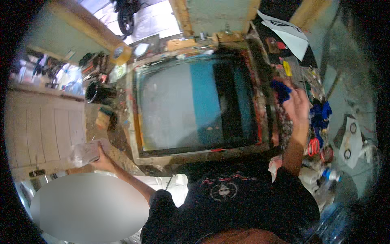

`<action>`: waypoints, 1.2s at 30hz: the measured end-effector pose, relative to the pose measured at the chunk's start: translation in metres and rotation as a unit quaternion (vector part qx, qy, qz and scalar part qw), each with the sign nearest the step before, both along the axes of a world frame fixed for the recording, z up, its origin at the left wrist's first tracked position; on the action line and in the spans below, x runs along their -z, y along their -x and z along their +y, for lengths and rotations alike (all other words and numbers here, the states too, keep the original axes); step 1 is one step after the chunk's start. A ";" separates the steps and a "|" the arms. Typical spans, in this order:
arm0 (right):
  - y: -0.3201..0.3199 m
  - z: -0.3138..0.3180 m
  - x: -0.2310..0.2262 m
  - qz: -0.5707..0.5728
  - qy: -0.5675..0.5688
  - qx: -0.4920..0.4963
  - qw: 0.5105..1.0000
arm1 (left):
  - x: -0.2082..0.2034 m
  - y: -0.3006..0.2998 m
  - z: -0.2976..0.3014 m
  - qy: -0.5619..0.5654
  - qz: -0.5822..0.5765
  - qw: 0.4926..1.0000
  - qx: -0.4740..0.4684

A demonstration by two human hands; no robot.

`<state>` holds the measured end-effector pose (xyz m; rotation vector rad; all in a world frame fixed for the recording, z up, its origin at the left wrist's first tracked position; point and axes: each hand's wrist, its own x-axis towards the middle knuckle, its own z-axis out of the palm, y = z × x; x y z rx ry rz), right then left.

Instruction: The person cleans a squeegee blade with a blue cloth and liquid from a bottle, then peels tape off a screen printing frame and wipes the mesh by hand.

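My right hand [297,106] is closed around a crumpled dark blue cloth [281,91], just beyond the right side of a large framed panel. Low on the left, my left hand [102,161] grips a pale, partly see-through block-shaped packet [86,153]; blur hides its exact kind. Between my two arms lies the framed panel [170,101], which looks like a printing screen. Its surface shows a wide grey area, a teal band and a black band, inside a worn, paint-stained frame [195,156].
A roll of tape [120,55] and small wooden blocks [180,44] sit past the frame's far side. Blue cloths [321,114] and red-handled scissors [313,147] are on the right. A white printed sheet [286,34] lies far right. A sponge-like block [103,118] rests left of the frame.
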<state>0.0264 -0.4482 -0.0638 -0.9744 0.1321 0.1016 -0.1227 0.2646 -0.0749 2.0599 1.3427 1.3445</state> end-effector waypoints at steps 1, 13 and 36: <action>0.008 -0.006 0.006 0.021 0.029 0.021 0.999 | -0.016 -0.011 -0.019 0.002 -0.026 0.997 0.073; 0.012 0.111 -0.046 -0.159 0.342 -0.149 0.914 | -0.061 -0.061 -0.243 0.233 -0.056 0.823 0.515; 0.021 0.139 -0.027 -0.058 0.379 -0.084 0.920 | -0.094 -0.110 -0.294 -0.204 0.315 0.698 0.609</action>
